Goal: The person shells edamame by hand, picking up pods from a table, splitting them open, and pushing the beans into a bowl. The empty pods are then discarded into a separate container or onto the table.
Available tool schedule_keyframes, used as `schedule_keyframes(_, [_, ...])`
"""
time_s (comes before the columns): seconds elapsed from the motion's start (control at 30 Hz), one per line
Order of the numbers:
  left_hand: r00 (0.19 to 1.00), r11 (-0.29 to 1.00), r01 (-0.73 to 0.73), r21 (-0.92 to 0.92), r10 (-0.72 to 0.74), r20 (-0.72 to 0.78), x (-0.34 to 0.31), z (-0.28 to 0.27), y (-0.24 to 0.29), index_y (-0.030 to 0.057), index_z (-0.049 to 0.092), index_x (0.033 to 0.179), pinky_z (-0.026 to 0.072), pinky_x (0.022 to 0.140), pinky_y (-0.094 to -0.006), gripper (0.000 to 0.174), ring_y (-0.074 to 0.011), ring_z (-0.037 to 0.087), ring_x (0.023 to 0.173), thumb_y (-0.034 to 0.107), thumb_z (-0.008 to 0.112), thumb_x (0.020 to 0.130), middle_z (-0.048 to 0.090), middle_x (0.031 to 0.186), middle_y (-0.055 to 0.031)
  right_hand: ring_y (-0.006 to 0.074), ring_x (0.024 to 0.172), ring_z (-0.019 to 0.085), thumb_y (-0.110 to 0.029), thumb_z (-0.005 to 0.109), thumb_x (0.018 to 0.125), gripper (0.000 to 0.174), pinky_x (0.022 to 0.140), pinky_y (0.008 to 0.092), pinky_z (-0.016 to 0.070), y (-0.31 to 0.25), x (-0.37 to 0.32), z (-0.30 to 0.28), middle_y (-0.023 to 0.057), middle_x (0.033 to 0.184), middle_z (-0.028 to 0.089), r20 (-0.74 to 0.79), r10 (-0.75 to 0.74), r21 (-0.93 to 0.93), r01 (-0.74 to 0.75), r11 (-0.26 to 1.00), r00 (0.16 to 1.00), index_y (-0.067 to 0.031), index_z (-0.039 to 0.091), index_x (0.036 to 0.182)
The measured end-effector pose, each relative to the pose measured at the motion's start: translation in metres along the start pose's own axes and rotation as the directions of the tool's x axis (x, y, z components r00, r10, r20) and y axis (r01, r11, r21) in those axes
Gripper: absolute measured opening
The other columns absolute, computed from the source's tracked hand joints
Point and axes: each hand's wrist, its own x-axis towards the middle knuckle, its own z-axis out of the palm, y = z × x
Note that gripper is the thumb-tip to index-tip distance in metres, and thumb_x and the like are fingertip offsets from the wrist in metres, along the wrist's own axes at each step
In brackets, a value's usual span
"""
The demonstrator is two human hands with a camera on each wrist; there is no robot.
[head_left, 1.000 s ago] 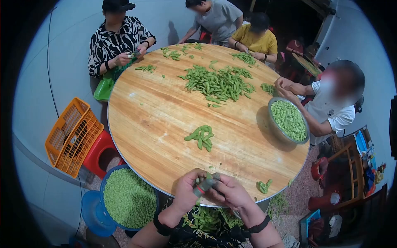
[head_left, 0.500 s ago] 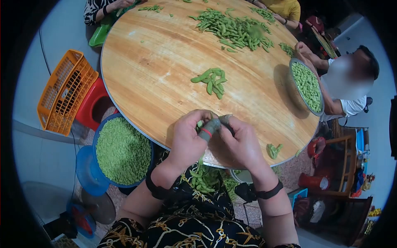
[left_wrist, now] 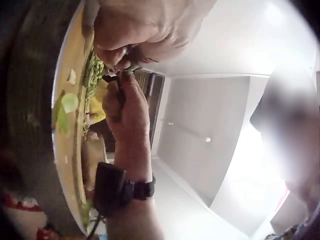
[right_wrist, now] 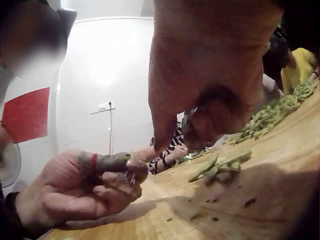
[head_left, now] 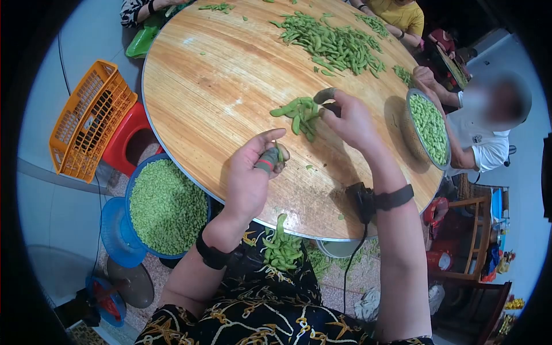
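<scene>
In the head view my left hand (head_left: 247, 175) is near the table's front edge, pinching a green soybean pod (head_left: 280, 152) between thumb and fingers. A grey cover with a red band wraps its thumb, which also shows in the right wrist view. My right hand (head_left: 359, 123) reaches forward over the table, its dark-covered fingertip and thumb apart at the right side of a small group of pods (head_left: 296, 110). In the right wrist view these pods (right_wrist: 220, 167) lie just beyond the curled fingers. More pods (head_left: 283, 250) lie in my lap.
A large pod heap (head_left: 333, 43) covers the far part of the round wooden table (head_left: 213, 115). A metal bowl of shelled beans (head_left: 428, 129) stands at right, beside a person in white. At left are a blue basin of beans (head_left: 167, 207), red stool (head_left: 123, 141) and orange crate (head_left: 92, 121).
My hands were together working at a pod; now they are apart. The right hand has moved forward to the small pod group, while the left stays near the front edge. The head view has tilted down.
</scene>
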Motion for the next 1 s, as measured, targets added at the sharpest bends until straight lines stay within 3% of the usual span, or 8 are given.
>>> schedule_keyframes(0.03, [1.0, 0.999, 0.005, 0.033, -0.005, -0.025, -0.001, 0.003, 0.001, 0.0001, 0.053, 0.115, 0.0371, 0.063, -0.0168, 0.035, -0.0063, 0.047, 0.072, -0.008, 0.043, 0.082, 0.054, 0.084, -0.0006, 0.033, 0.069, 0.061, -0.015, 0.057, 0.075, 0.022, 0.065, 0.0399, 0.0485, 0.003, 0.0, 0.002, 0.0185, 0.072, 0.061, -0.064, -0.056, -0.143, 0.046, 0.989, 0.996, -0.003, 0.06, 0.094])
schedule_keyframes(0.17, [0.973, 0.878, 0.014, 0.479, -0.121, 0.194, -0.012, 0.006, -0.001, 0.0003, 0.059, 0.107, 0.0388, 0.064, -0.0174, 0.027, -0.0052, 0.048, 0.075, -0.004, 0.047, 0.084, 0.057, 0.086, 0.0002, 0.0384, 0.072, 0.058, -0.015, 0.054, 0.077, 0.015, 0.065, 0.0462, 0.0459, 0.01, -0.011, 0.016, 0.0224, 0.072, 0.059, -0.04, -0.086, -0.348, 0.067, 0.935, 0.995, -0.0027, 0.058, 0.085])
schedule_keyframes(0.33, [0.986, 0.836, 0.01, 0.549, -0.099, 0.133, -0.016, 0.014, 0.003, 0.0025, 0.059, 0.108, 0.0395, 0.063, -0.0166, 0.022, -0.0025, 0.048, 0.071, 0.008, 0.055, 0.086, 0.057, 0.088, 0.0027, 0.034, 0.065, 0.059, -0.015, 0.054, 0.076, 0.015, 0.059, 0.0432, 0.0458, 0.01, -0.041, 0.009, 0.0174, 0.068, 0.06, -0.08, -0.083, -0.334, 0.052, 0.941, 0.993, -0.0008, 0.057, 0.083])
schedule_keyframes(0.37, [0.992, 0.923, 0.07, 0.378, -0.104, 0.07, -0.016, 0.016, 0.003, 0.0029, 0.057, 0.111, 0.0384, 0.061, -0.0165, 0.025, -0.0021, 0.047, 0.07, 0.01, 0.055, 0.087, 0.056, 0.089, 0.0032, 0.0256, 0.058, 0.057, -0.016, 0.055, 0.078, 0.016, 0.054, 0.0367, 0.045, 0.01, -0.053, 0.006, 0.012, 0.065, 0.059, -0.037, 0.043, 0.038, -0.042, 0.998, 0.998, -0.0015, 0.058, 0.083])
schedule_keyframes(0.43, [0.983, 0.977, 0.168, 0.129, -0.177, 0.057, -0.014, 0.017, 0.004, 0.0028, 0.05, 0.119, 0.0346, 0.056, -0.0164, 0.035, -0.0022, 0.044, 0.065, 0.016, 0.056, 0.087, 0.054, 0.09, 0.0035, 0.0106, 0.047, 0.049, -0.019, 0.055, 0.081, 0.016, 0.044, 0.025, 0.0397, -0.003, -0.076, -0.005, 0.0022, 0.061, 0.055, 0.222, 0.228, 0.593, -0.317, 0.741, 0.948, -0.0034, 0.059, 0.085])
schedule_keyframes(0.53, [0.919, 0.922, 0.34, -0.185, -0.284, 0.275, -0.013, 0.018, -0.003, 0.0014, 0.052, 0.117, 0.0323, 0.053, -0.0158, 0.034, -0.003, 0.045, 0.065, 0.017, 0.057, 0.087, 0.055, 0.087, 0.0016, 0.0032, 0.043, 0.038, -0.016, 0.053, 0.086, 0.011, 0.038, 0.0175, 0.0283, -0.035, -0.107, -0.003, -0.0034, 0.057, 0.047, 0.614, 0.263, 0.752, -0.653, 0.093, 0.744, -0.0058, 0.056, 0.083])
schedule_keyframes(0.73, [0.979, 0.966, 0.188, -0.179, -0.17, 0.112, -0.015, 0.017, -0.011, 0.0028, 0.057, 0.09, 0.038, 0.056, -0.0175, 0.008, -0.0045, 0.051, 0.069, 0.01, 0.057, 0.086, 0.058, 0.083, -0.0008, 0.0039, 0.052, 0.038, -0.025, 0.044, 0.094, 0.023, 0.047, 0.0176, 0.0296, -0.051, -0.132, 0.013, -0.0046, 0.062, 0.045, 0.398, 0.083, 0.804, -0.391, 0.448, 0.914, -0.0053, 0.051, 0.086])
schedule_keyframes(1.0, [0.999, 0.993, -0.034, 0.113, 0.034, 0.002, -0.023, 0.025, -0.013, 0.0059, 0.056, 0.084, 0.0418, 0.054, -0.0177, 0.008, -0.0039, 0.051, 0.062, 0.013, 0.06, 0.085, 0.056, 0.074, 0.0018, 0.0035, 0.05, 0.037, -0.023, 0.039, 0.096, 0.024, 0.046, 0.0176, 0.0295, -0.057, -0.134, 0.023, -0.0041, 0.059, 0.045, 0.409, 0.149, 0.813, -0.433, 0.389, 0.9, -0.0045, 0.051, 0.085])
